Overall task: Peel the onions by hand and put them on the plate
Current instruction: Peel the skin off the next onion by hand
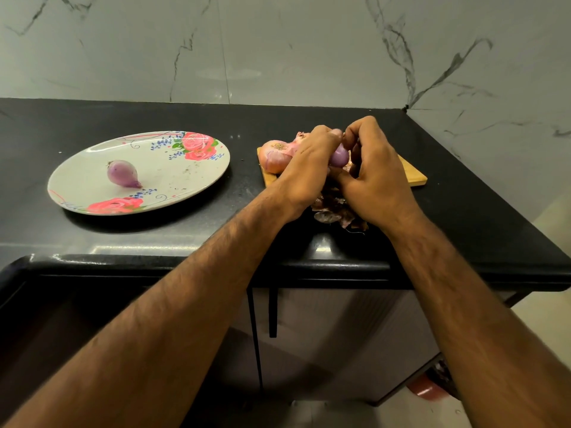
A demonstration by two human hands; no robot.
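A purple onion [340, 156] is held over a wooden cutting board [412, 177] between both hands. It is gripped by the left hand [309, 168], whose fingers are curled round it, and its upper end is pinched by the curled fingers of the right hand [375, 180]. An unpeeled onion [275, 156] is seen on the board's left part, just beside the left hand. A heap of dry peels [335, 213] lies on the black counter [216, 217] beneath the wrists, at the board's near edge. Well apart to the left, a flowered plate [160, 171] is set on the counter, and one peeled onion [122, 173] lies on it, on its side. Marbled wall tiles [278, 50] are seen behind.
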